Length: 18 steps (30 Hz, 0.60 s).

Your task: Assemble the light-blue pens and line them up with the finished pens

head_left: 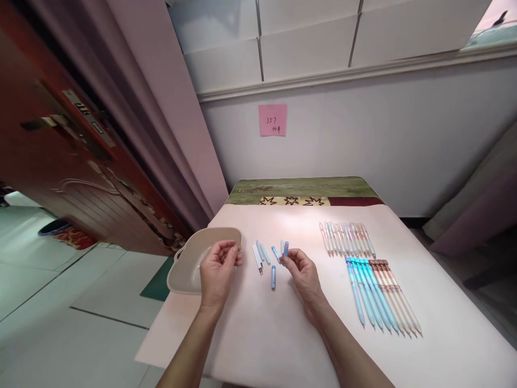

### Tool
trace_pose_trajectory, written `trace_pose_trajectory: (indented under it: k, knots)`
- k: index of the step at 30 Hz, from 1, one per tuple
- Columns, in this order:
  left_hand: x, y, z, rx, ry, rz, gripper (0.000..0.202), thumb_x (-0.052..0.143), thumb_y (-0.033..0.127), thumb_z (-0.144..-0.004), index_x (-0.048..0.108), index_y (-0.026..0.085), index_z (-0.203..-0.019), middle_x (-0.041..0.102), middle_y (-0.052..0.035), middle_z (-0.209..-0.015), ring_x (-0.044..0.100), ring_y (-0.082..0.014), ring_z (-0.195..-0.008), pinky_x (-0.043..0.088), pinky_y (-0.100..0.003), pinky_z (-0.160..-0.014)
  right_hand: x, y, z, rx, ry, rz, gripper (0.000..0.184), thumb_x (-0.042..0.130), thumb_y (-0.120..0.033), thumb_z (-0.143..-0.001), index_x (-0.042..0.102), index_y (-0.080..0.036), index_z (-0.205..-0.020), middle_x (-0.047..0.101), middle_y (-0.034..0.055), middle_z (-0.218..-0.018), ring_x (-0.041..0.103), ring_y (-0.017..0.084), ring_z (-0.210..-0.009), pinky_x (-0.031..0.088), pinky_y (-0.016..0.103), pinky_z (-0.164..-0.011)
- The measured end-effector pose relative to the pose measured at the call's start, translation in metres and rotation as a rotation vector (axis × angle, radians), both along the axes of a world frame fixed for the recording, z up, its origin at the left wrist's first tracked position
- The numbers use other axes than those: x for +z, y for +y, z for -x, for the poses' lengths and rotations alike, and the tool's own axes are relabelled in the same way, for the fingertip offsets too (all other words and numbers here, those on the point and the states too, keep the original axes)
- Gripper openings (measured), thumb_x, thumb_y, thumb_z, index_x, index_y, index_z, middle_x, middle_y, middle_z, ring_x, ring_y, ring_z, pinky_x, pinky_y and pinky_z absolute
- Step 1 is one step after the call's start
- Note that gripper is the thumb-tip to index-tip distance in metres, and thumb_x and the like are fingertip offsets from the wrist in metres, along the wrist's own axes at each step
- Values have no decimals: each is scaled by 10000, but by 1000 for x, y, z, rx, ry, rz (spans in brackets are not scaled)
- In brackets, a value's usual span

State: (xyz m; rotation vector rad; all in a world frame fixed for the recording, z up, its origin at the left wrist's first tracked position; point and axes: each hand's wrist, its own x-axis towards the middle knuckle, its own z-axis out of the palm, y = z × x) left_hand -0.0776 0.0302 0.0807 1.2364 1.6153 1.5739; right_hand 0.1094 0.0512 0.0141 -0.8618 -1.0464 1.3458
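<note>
My right hand pinches a small blue pen part upright between thumb and fingertips, above the middle of the table. Over the right edge of a beige basin, my left hand has its fingers curled together; whatever they hold, if anything, is too small to name. Between the hands lie thin white refills with dark tips and pale blue pen barrels. A short blue piece lies in front of them, and another blue piece rests beside my right fingertips.
On the right, a row of pale clear pens lies behind a row of blue pens and brown-topped pens. The pink-white tabletop meets a wall bearing a pink note. A red door stands left.
</note>
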Motion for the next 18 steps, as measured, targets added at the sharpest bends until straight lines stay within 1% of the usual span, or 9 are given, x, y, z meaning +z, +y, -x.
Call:
trace_pose_trajectory:
  k: [2,4,6,8,11,13,15,16,18]
  knots:
    - [-15,-11,-7,-114,164,85,158,578,327,-811,587,179,-865,632,0,-702,596,-134,-569,495,-258,-552,-3,1,0,-20,14,1,258,674,-393,-795,634,-188,-947,684,54,-898,617,193,-857,468,338,-823]
    - [-30,-18,-18,-215,442,172,114,541,273,-825,582,183,-769,627,-13,-705,606,-153,-614,476,-272,-593,-6,2,0,-28,25,-4,278,679,-383,-789,637,-193,-988,693,57,-928,623,192,-866,472,344,-834]
    - [-41,-16,-29,-204,700,246,116,518,216,-825,576,178,-732,648,-50,-762,629,-188,-722,460,-298,-666,-8,2,-1,-32,19,-8,281,685,-376,-782,647,-192,-991,698,59,-932,625,193,-868,474,345,-834]
    - [-46,-8,-37,-115,845,354,110,495,186,-831,592,162,-785,671,-98,-836,641,-225,-830,444,-317,-726,-9,3,-1,-42,2,-5,263,689,-371,-777,658,-185,-960,700,58,-904,625,192,-848,478,343,-816]
    - [-45,10,-45,12,877,577,192,490,218,-848,616,104,-936,688,-181,-926,652,-278,-916,435,-336,-745,-7,3,-2,-50,-1,5,254,695,-371,-768,662,-183,-934,699,54,-874,625,190,-821,480,343,-800]
    - [-45,18,-48,60,850,676,272,502,248,-845,619,54,-995,687,-236,-944,659,-319,-921,436,-352,-718,-6,3,-2,-42,9,11,258,701,-377,-758,663,-184,-926,698,51,-864,627,193,-822,481,348,-801]
    - [-47,23,-48,80,819,719,301,522,264,-830,638,33,-984,685,-271,-946,664,-350,-909,437,-361,-683,-5,3,-2,-31,23,16,256,707,-378,-748,665,-186,-912,696,46,-851,628,192,-816,483,346,-799]
    - [-48,25,-47,83,799,737,294,536,273,-819,655,41,-956,689,-273,-940,667,-356,-901,438,-358,-667,-4,3,-1,-28,29,17,251,708,-376,-745,666,-188,-906,695,44,-848,627,188,-811,484,342,-796]
    - [-51,27,-44,78,753,762,260,567,295,-795,686,78,-876,707,-247,-900,677,-348,-872,439,-341,-635,-5,3,-1,-22,39,17,240,710,-365,-742,665,-188,-898,693,39,-843,624,179,-795,484,329,-785]
